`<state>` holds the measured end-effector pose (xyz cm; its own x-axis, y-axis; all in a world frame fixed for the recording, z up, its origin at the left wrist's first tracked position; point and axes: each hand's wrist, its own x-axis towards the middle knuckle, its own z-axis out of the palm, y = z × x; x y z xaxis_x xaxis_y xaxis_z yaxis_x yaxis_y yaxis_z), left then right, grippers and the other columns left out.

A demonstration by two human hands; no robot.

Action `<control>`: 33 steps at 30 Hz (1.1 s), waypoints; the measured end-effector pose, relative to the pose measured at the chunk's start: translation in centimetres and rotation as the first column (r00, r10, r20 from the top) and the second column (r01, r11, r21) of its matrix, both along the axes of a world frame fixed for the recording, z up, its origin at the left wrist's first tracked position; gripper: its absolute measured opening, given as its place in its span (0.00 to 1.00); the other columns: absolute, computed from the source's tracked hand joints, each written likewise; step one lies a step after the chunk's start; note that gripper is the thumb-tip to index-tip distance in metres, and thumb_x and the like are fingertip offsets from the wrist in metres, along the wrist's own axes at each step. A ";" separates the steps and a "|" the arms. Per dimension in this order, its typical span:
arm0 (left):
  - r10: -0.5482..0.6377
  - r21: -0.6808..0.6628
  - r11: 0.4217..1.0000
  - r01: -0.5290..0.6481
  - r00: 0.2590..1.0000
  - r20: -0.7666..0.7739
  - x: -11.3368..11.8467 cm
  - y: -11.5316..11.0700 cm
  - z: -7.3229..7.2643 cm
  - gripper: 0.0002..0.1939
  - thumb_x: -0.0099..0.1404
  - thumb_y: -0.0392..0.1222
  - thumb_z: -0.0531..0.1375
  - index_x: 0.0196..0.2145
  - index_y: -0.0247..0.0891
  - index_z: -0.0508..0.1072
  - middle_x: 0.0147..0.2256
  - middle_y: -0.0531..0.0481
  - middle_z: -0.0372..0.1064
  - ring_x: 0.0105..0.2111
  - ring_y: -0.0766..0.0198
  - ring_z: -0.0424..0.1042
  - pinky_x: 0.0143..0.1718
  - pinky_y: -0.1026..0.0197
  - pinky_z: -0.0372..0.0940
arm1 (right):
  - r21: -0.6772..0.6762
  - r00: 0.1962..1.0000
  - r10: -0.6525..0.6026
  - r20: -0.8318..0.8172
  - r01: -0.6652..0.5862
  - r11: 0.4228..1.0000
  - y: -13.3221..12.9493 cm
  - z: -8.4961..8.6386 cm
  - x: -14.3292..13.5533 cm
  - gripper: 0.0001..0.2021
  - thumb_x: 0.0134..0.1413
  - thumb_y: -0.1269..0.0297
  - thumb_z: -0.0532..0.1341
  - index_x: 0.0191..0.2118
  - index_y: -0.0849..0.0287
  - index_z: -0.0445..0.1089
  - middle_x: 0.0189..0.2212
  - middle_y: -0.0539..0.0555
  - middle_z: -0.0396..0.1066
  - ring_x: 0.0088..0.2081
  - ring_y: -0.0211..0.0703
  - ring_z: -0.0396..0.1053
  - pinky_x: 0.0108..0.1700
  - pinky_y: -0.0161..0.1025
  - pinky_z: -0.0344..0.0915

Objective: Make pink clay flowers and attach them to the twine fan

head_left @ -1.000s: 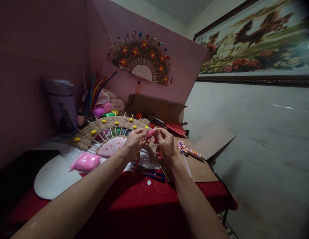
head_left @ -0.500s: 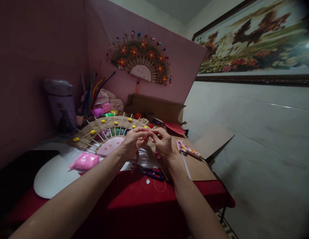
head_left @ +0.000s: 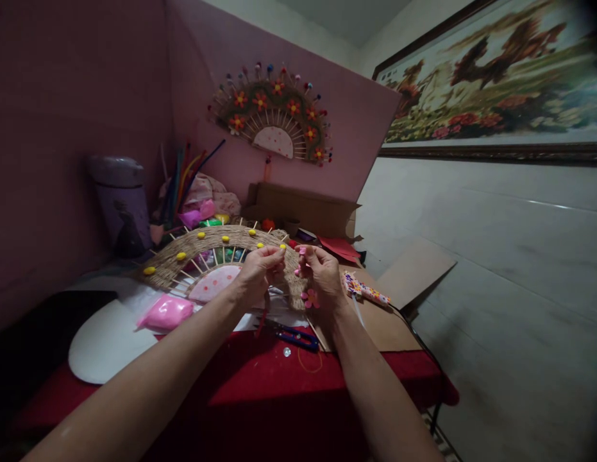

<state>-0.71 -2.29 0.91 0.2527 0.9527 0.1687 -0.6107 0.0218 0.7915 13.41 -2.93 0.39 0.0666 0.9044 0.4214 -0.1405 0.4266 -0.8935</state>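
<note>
Between the thumb and forefinger of my right hand (head_left: 323, 274) is a small pink piece of clay (head_left: 302, 251). My left hand (head_left: 262, 273) is pinched closed just to its left, apart from the pink piece; whatever its fingertips hold is hidden. Both hands are above the right part of a twine-woven fan (head_left: 240, 235) with thin sticks and yellow clay dots (head_left: 226, 239). On the fan below my right hand shows a pink clay flower (head_left: 310, 298). A pink-dotted white half circle (head_left: 216, 283) forms the fan's base, partly covered by my left hand.
A bag of pink clay (head_left: 166, 312) lies left of my hands, by a white disc (head_left: 103, 346). Blue-handled scissors (head_left: 298, 337) and a clear bead (head_left: 286, 351) lie in front on the red cloth (head_left: 260, 391). Cardboard (head_left: 394, 327) is at right. A finished fan (head_left: 274, 112) hangs behind.
My hands have come apart from touching fingertips. The pink piece has stayed in my right fingers, which moved slightly right, and the pink flower below shows more fully.
</note>
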 end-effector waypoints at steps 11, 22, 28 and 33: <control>0.113 0.139 0.986 -0.090 0.980 -0.165 0.8 -0.5 -0.6 0.16 0.43 0.44 0.71 0.28 0.30 0.77 0.21 0.52 0.66 0.17 0.77 0.55 0.18 0.69 0.47 | 0.105 0.999 0.008 0.038 -0.012 0.994 -0.5 -0.2 -1.0 0.13 0.49 0.54 0.64 0.28 0.60 0.69 0.19 0.46 0.64 0.18 0.29 0.57 0.18 0.29 0.55; 0.129 0.114 0.987 -0.116 0.986 -0.108 0.7 -0.5 -0.5 0.22 0.45 0.55 0.68 0.20 0.32 0.69 0.16 0.56 0.58 0.15 0.76 0.52 0.16 0.69 0.45 | 0.127 0.982 -0.108 0.154 0.089 0.988 -0.6 0.0 -1.1 0.12 0.44 0.56 0.66 0.30 0.59 0.72 0.26 0.48 0.69 0.21 0.30 0.59 0.21 0.30 0.58; 0.107 0.119 0.989 -0.091 0.984 -0.141 0.8 -0.7 -0.4 0.19 0.42 0.48 0.71 0.21 0.32 0.69 0.17 0.55 0.61 0.15 0.76 0.54 0.17 0.69 0.47 | 0.118 0.984 -0.135 0.113 0.121 0.986 -0.4 -0.2 -0.8 0.11 0.44 0.56 0.66 0.31 0.59 0.70 0.26 0.47 0.68 0.21 0.31 0.60 0.22 0.31 0.57; 0.153 0.158 0.980 -0.123 0.969 -0.195 0.9 -0.6 -0.6 0.18 0.41 0.47 0.71 0.24 0.32 0.73 0.17 0.55 0.63 0.15 0.75 0.56 0.16 0.69 0.48 | 0.113 0.983 -0.151 0.103 0.139 0.984 -0.1 -0.3 -0.9 0.12 0.45 0.56 0.65 0.29 0.59 0.69 0.24 0.47 0.66 0.21 0.31 0.60 0.22 0.31 0.57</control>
<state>0.19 -2.89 0.34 0.1636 0.9504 0.2644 -0.4239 -0.1743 0.8888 12.51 -3.04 0.04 0.1416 0.8390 0.5255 0.0266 0.5274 -0.8492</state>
